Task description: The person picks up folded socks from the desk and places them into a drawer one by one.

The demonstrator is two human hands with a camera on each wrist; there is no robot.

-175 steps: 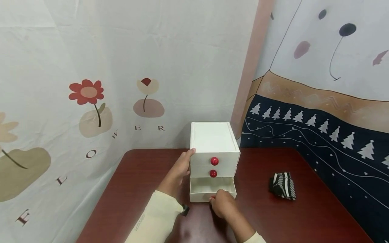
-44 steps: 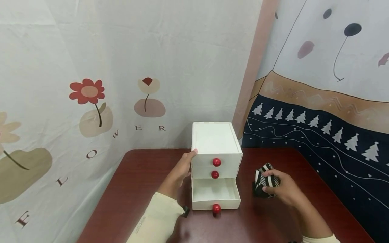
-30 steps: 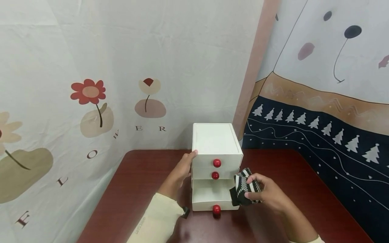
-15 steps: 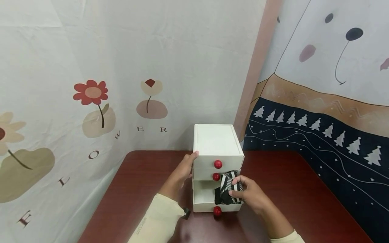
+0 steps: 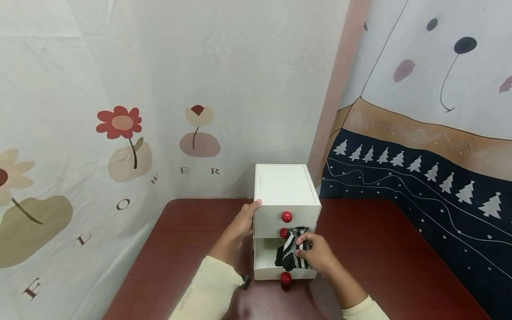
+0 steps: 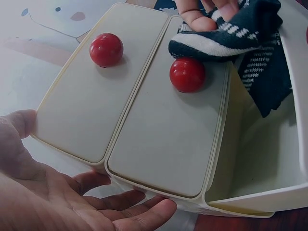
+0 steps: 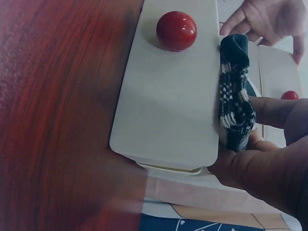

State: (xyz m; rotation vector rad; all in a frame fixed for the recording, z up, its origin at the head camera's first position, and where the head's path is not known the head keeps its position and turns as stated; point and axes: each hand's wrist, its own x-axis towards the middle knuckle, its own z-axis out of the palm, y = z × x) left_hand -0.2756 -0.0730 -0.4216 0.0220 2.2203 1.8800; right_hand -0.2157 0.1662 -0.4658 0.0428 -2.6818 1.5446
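Observation:
Black-and-white patterned folded socks [image 5: 294, 250] are pinched between the thumb and fingers of my right hand [image 5: 320, 256], over the right part of the pulled-out bottom drawer [image 5: 266, 273]. In the left wrist view, a dark end of the socks [image 6: 264, 86] hangs down into that drawer. The right wrist view shows the socks [image 7: 235, 96] close behind the drawer's front panel [image 7: 168, 106]. My left hand [image 5: 240, 224] rests against the left side of the small white drawer cabinet [image 5: 284, 184], thumb at its top front corner, fingers extended along the side.
Two upper drawers with red knobs [image 5: 286, 216] are closed. A third red knob [image 5: 286, 278] sticks out from the bottom drawer. The cabinet stands on a dark red wooden table [image 5: 384, 258], with a printed cloth backdrop [image 5: 240, 89] behind.
The bottom drawer was pulled out further. My right hand let go of its knob, picked up the socks from the table at the right and carried them left over the drawer. My left hand stayed.

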